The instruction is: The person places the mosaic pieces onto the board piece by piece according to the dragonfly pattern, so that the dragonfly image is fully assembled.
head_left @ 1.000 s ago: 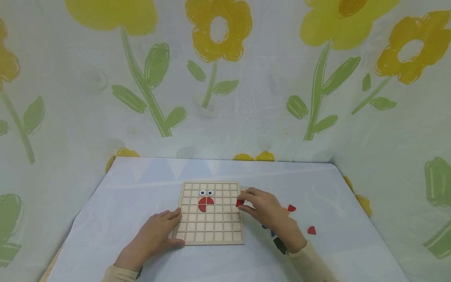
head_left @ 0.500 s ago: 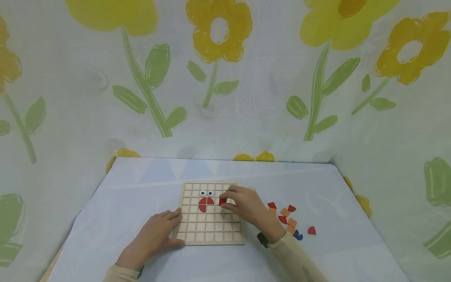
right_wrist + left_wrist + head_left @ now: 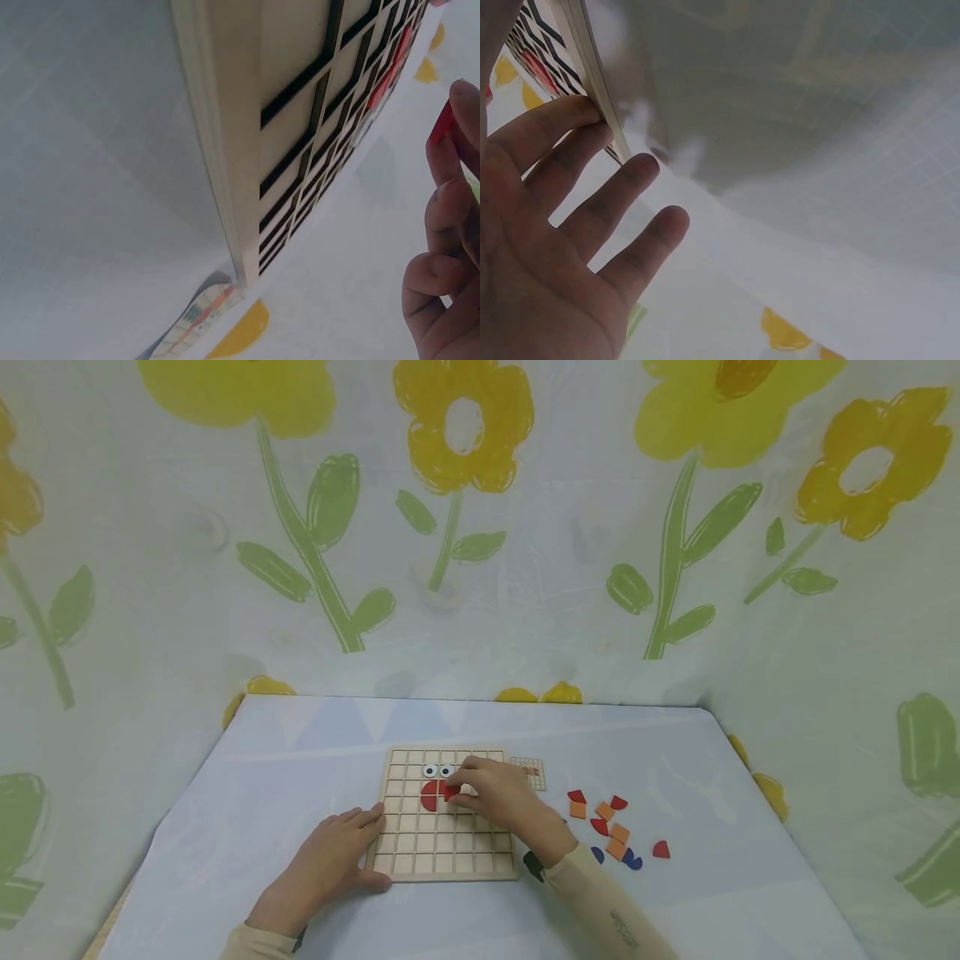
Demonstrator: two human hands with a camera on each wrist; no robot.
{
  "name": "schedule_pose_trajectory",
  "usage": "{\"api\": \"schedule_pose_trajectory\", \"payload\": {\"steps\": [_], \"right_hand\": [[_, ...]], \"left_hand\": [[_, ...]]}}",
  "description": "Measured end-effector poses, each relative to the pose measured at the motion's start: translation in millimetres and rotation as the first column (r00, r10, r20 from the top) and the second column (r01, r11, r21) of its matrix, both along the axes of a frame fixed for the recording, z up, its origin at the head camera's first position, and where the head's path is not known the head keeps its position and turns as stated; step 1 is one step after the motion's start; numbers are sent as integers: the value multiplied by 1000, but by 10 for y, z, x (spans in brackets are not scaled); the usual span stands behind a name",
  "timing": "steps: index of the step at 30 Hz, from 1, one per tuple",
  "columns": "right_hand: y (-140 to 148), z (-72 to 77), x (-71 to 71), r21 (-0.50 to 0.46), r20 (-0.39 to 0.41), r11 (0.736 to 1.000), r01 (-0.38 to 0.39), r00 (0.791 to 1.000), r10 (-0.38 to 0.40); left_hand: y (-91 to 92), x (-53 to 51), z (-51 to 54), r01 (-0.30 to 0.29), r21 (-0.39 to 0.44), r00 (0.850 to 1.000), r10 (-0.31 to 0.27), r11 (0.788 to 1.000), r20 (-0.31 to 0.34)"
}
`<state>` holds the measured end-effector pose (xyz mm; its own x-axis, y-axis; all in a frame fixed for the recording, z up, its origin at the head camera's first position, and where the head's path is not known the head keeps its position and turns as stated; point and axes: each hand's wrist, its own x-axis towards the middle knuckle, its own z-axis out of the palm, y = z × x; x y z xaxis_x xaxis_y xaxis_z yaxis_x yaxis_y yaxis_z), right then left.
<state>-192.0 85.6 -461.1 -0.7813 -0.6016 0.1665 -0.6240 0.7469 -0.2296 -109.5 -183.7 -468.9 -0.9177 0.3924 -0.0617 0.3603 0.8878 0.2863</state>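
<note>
1. Red piece (image 3: 442, 124), pinched between the right hand's (image 3: 491, 792) thumb and forefinger, has moved leftward since half a second ago, from the board's right part to just beside the laid red pieces (image 3: 430, 789).
2. Whether it touches the grid board (image 3: 446, 845) I cannot tell.
3. Right forearm slants in from the lower right, other fingers curled.
4. Left hand (image 3: 333, 853) stays at the board's left edge, fingers extended, thumb by the near corner.

From my end I see a white backdrop (image 3: 555, 577) along the far, left and right edges of the table (image 3: 217, 827), printed with yellow flowers (image 3: 491, 422) on green stems (image 3: 321, 560). Pale blue triangles (image 3: 330, 727) mark the far edge.
</note>
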Motion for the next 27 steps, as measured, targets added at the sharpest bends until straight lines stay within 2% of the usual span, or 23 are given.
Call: {"api": "schedule_pose_trajectory", "payload": {"steps": [10,19,27], "right_hand": [[-125,-73,-95,80,38,997,-12,999,9],[-177,-92,-89,160,-28,987,-33,999,38],[-190,-106,-87,142,-21,989,-47,998,51]], "left_hand": [[-4,2,2,8,9,1000,-8,1000,-4],[-3,3,-18,-1,14,1000,1,1000,6],[12,-8,-6,-4,-4,1000,4,1000,4]]}}
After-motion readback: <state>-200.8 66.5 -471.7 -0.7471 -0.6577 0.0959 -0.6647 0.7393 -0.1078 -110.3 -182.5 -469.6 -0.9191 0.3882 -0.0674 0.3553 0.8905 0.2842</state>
